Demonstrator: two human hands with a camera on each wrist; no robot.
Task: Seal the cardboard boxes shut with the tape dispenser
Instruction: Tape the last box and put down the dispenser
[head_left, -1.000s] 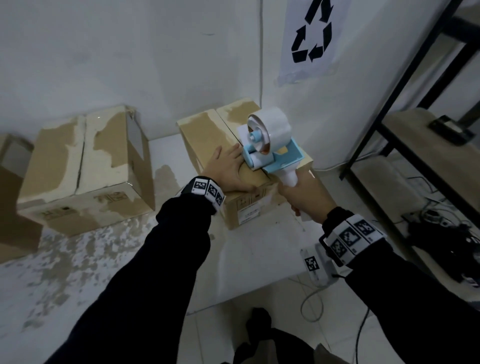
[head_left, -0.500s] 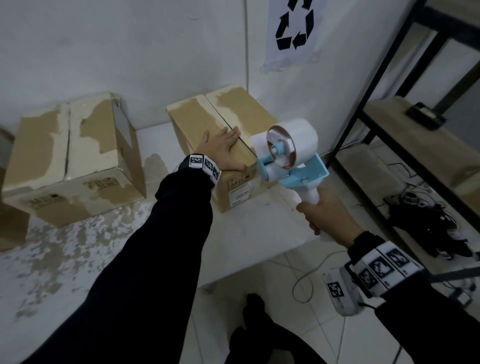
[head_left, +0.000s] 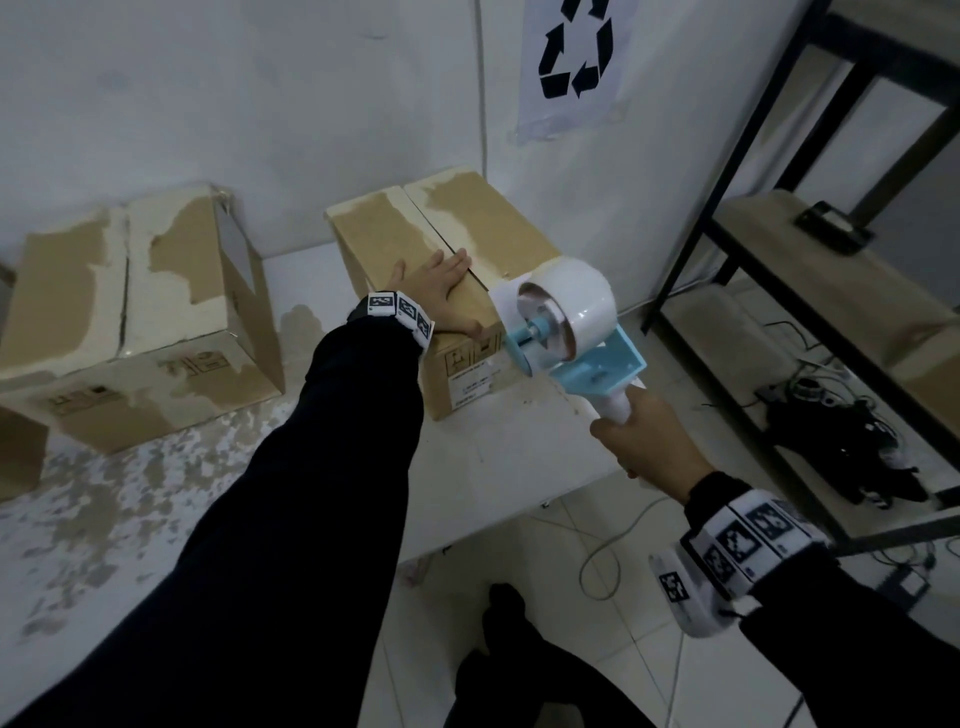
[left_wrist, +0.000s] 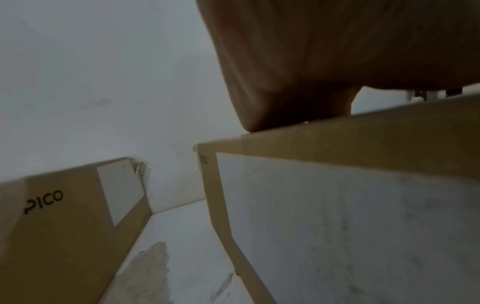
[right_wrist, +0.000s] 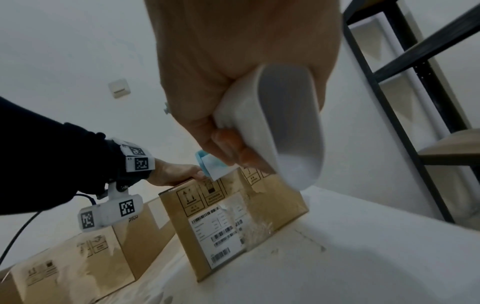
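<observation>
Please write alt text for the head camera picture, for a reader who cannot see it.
The left hand lies flat on top of a cardboard box on a white table, while the right hand holds a blue and white tape dispenser just off the box's near corner. A second cardboard box stands to the left.

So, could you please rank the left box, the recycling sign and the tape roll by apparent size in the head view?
1. Left box, largest by far.
2. Recycling sign and tape roll look similar; the sign is cut off at the top and the roll is nearer the camera, so I won't rank them.
</observation>
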